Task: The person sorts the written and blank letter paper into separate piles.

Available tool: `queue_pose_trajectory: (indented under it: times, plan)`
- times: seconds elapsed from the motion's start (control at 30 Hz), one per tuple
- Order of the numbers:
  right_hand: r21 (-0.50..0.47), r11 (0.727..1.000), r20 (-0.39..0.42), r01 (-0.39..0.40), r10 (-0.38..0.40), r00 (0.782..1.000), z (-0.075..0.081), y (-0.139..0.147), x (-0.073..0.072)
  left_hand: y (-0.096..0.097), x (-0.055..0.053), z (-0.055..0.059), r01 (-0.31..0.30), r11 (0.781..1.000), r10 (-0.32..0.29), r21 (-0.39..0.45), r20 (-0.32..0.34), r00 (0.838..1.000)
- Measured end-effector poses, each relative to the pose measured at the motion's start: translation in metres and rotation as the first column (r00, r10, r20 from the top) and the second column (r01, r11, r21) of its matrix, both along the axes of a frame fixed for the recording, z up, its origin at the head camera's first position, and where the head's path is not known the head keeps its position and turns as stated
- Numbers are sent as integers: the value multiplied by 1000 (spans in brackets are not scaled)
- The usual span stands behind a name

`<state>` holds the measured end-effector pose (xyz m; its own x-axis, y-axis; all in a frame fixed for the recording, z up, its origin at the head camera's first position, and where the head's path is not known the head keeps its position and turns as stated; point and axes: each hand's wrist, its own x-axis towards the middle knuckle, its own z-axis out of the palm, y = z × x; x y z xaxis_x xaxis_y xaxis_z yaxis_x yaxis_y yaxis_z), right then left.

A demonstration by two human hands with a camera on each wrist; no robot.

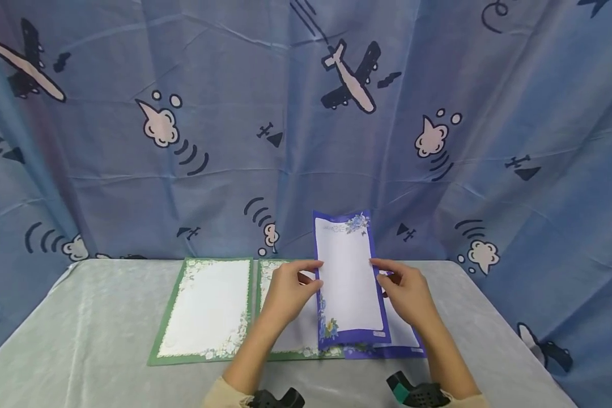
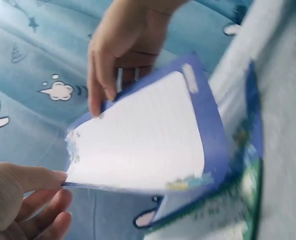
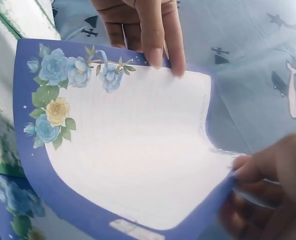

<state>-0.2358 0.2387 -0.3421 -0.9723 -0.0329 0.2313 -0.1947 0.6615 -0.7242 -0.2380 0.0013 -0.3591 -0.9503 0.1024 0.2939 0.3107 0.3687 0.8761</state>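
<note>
A sheet of stationery paper [image 1: 349,272] with a purple-blue border and printed blue and yellow flowers is held up, its lower part above the table. My left hand [image 1: 292,286] pinches its left edge between thumb and fingers. On the opposite edge, my right hand [image 1: 405,292] pinches it the same way. The right wrist view shows the sheet [image 3: 133,135] bowed between both hands. Beneath it lies another purple-bordered sheet [image 1: 400,326], partly covered. Two green-bordered floral sheets lie to the left, one fully visible [image 1: 206,309] and one [image 1: 296,337] partly hidden by my left arm.
A pale cloth covers the table [image 1: 107,317]. Behind its far edge hangs a blue curtain [image 1: 224,141] printed with airplanes and clouds. Black wrist devices sit on both wrists, the right one [image 1: 420,394] with a green part.
</note>
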Motion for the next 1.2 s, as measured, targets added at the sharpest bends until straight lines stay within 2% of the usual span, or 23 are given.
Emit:
queue_pose_trajectory:
  times: [0.13,0.23,0.4,0.67,1.0,1.2]
  plan:
    - [3,999,-21,44,-44,999,4,6,1,10,5,9,-33,993,27,111,48,998]
    - [-2,997,-27,76,-76,997,7,8,2,19,8,14,-25,988,16,155,58,998]
    - [11,994,-33,113,-112,993,10,11,6,32,10,10,10,994,-14,112,34,999]
    - [41,990,-61,137,-135,989,13,14,7,38,8,1,-32,994,31,103,8,999]
    - [56,977,-43,208,-206,978,9,25,2,41,3,-10,-53,994,50,95,36,998]
    - [34,961,-22,274,-274,962,6,27,-1,43,-1,-18,-48,994,43,97,54,998]
